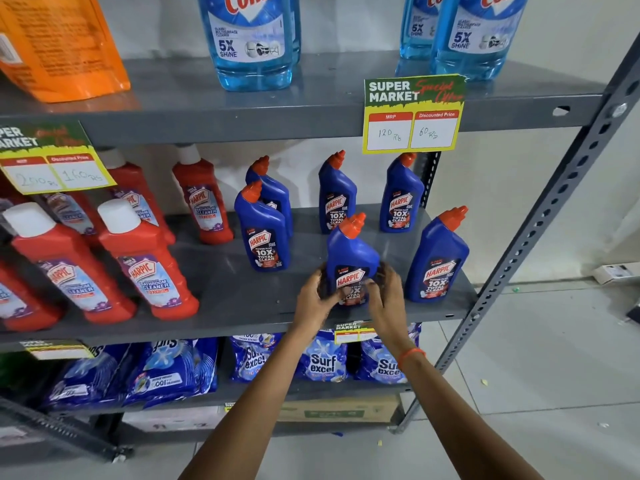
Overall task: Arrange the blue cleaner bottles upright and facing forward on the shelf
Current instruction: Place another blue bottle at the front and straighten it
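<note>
**Middle shelf, blue Harpic stock**

Grey metal shelf (pixel 242 299): six blue Harpic bottles on its right half, all upright. Front-centre Harpic bottle (pixel 351 251), label forward, clasped low on both sides by left hand (pixel 317 299) and right hand (pixel 386 296). Front-right bottle (pixel 438 258) stands just beside. Red Harpic bathroom cleaners (pixel 145 258) occupy the left.
</note>
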Demonstrator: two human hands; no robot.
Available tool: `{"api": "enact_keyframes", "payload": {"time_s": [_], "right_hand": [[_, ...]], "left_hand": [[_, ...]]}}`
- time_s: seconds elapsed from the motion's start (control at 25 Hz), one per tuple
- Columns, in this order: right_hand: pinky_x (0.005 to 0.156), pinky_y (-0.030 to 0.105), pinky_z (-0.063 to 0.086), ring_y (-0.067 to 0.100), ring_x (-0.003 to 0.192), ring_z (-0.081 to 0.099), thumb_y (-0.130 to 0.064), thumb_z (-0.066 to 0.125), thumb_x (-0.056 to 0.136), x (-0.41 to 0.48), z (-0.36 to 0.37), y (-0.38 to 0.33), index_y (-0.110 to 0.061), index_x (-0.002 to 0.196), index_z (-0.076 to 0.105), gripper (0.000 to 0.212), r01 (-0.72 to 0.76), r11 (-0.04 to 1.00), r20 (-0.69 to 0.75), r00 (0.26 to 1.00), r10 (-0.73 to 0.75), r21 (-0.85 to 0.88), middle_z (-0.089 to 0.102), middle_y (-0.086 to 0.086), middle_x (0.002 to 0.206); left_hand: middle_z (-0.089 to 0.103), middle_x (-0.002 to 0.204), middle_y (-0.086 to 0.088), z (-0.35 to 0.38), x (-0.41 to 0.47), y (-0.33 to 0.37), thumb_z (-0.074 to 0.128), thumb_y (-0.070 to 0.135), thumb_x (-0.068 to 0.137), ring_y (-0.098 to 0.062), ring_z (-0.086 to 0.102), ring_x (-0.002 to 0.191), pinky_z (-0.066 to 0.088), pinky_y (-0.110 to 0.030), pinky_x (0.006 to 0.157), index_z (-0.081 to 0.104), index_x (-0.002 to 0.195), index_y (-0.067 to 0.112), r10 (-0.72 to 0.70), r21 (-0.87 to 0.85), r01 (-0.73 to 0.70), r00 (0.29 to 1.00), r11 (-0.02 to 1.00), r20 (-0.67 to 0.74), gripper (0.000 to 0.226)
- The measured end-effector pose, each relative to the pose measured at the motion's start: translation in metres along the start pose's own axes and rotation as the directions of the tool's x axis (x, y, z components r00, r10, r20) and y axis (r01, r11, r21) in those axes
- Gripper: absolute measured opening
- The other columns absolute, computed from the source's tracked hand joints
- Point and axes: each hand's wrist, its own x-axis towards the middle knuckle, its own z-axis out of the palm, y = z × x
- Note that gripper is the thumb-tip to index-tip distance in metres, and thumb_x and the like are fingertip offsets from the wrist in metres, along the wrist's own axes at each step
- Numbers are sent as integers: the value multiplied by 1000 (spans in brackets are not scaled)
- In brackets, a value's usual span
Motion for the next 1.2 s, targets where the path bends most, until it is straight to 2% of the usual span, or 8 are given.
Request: {"api": "enact_keyframes", "payload": {"time_s": [0.12,0.24,0.4,0.48,0.6,0.72,0.96,1.2], "right_hand": [[103,22,35,11,121,39,-34,37,87,-17,14,-36,-15,129,42,46,202,978,-210,955,-208,-53,40,2,127],[103,12,29,7,121,34,-23,43,89,-16,31,-83,-13,125,46,37,402,912,-280,868,-409,-87,39,5,126],[104,26,38,14,119,42,-6,46,87,4,69,-120,-8,121,49,34,552,831,-177,813,-555,-75,46,15,124],[106,29,37,22,120,44,-5,44,86,13,95,-125,-6,122,48,36,561,824,-96,818,-567,-81,47,16,126],[107,24,31,26,125,39,-4,44,85,35,128,-113,-7,127,42,42,470,874,7,881,-472,-122,43,16,134],[111,41,35,27,131,34,-15,43,88,60,147,-88,-13,134,32,47,270,957,83,962,-262,-106,35,13,140],[103,47,44,33,117,53,-1,43,83,74,167,-49,-10,125,43,43,-100,995,304,947,98,-10,56,18,125],[99,41,46,27,117,52,-15,49,91,33,150,-30,-10,133,34,44,-27,998,336,941,42,-51,50,15,132]], "left_hand": [[44,145,-2,-8,-1,16,69,20,80,-11,38,133,36,-40,111,37,138,15,54,-49,-59,994,997,-100,66],[45,140,4,-29,0,42,62,21,85,-4,39,126,37,-28,107,38,137,17,168,-14,-176,956,984,-239,58],[53,127,5,-63,18,54,55,24,90,5,50,112,40,-8,90,40,135,12,290,95,-275,888,957,-357,49],[60,115,1,-82,33,45,45,23,95,-1,58,105,47,-14,83,45,131,7,235,28,-255,838,967,-492,40],[54,131,-12,-106,45,24,44,14,94,-24,48,125,43,-26,98,41,133,3,36,-101,-106,843,989,-537,41],[38,146,-15,-123,66,-3,54,8,89,-28,38,134,36,-32,104,32,139,5,-60,-134,3,906,991,-418,55],[58,127,-20,-146,91,-19,63,12,84,-31,55,116,46,-44,100,48,123,6,-158,-169,133,976,977,-148,42],[62,121,-15,-145,45,-33,60,11,87,-10,60,99,49,-11,78,49,121,6,-66,-87,53,986,995,-150,37]]}}
